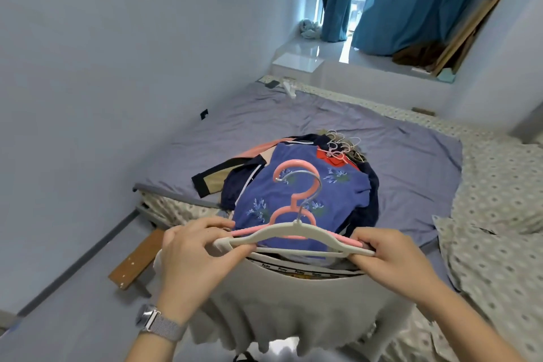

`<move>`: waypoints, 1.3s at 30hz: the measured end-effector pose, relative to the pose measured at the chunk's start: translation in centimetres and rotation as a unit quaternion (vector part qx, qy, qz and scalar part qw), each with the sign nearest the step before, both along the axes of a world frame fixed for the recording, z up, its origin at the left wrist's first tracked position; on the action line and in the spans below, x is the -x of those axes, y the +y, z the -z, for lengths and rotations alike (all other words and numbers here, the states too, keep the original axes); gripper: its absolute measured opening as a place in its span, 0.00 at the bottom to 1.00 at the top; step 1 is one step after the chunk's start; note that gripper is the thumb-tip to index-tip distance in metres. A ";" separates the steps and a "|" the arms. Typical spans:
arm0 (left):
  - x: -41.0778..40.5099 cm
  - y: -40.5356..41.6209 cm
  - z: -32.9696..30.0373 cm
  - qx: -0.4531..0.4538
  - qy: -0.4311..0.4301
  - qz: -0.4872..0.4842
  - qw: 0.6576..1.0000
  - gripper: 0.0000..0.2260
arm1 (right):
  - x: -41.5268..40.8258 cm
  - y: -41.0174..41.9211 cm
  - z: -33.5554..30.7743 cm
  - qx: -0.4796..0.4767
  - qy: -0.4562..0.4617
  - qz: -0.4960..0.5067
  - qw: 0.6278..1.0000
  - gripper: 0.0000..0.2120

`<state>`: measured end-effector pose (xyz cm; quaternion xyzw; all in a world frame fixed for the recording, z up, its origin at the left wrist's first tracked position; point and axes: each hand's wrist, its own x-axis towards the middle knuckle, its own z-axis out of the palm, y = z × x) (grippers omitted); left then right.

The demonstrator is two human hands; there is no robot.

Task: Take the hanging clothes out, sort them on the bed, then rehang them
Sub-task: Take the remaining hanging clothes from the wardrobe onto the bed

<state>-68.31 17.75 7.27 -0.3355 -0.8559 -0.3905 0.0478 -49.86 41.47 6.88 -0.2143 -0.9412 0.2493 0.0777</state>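
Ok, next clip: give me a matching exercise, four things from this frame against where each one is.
Things:
1. white hanger
2. blue embroidered top
3. watch
4. curtains

Places:
A. on the left wrist
B. at the window
C. top of the clothes pile on the bed
D. held at both ends by the left hand and right hand

Pairs: 1-D, 2-C, 3-A, 4-B

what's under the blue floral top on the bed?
The blue floral top lies on a pile: a dark navy garment, a pink piece and a red one stick out. The rest beneath is covered.
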 end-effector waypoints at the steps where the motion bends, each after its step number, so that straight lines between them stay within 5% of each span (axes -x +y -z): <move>1: 0.9 1.2 0.4 -0.023 -0.005 0.006 1.000 0.14 | 0.9 1.2 0.4 0.002 -0.004 0.011 1.000 0.13; 5: 4.9 5.5 1.8 -0.105 0.010 -0.028 0.994 0.10 | 4.6 5.7 1.5 0.003 -0.024 0.056 0.998 0.17; 9: 9.7 9.0 5.0 -0.030 -0.003 -0.061 0.998 0.10 | 8.5 10.1 2.6 0.022 -0.030 0.091 0.995 0.14; 15: 15.3 15.3 7.8 0.056 -0.074 0.030 0.995 0.10 | 14.4 16.3 3.2 0.046 -0.036 0.119 0.991 0.13; 17: 16.7 17.4 7.3 0.057 -0.079 0.048 0.994 0.04 | 16.1 18.7 2.7 0.043 -0.039 0.126 0.990 0.14; 21: 19.0 21.5 6.7 0.033 -0.077 0.063 0.995 0.11 | 18.9 24.6 0.9 0.065 -0.018 0.126 0.990 0.12; 27: 22.7 27.8 6.6 0.072 -0.073 0.059 0.993 0.07 | 23.6 35.4 -2.4 0.122 0.055 0.084 0.987 0.18; 34: 25.4 35.4 8.3 0.129 -0.085 0.044 0.987 0.07 | 29.8 45.0 7.1 0.031 -0.036 0.163 0.985 0.20; 39: 26.5 37.4 11.3 0.166 -0.096 0.022 0.981 0.06 | 32.5 48.5 14.8 -0.043 -0.140 0.195 0.970 0.12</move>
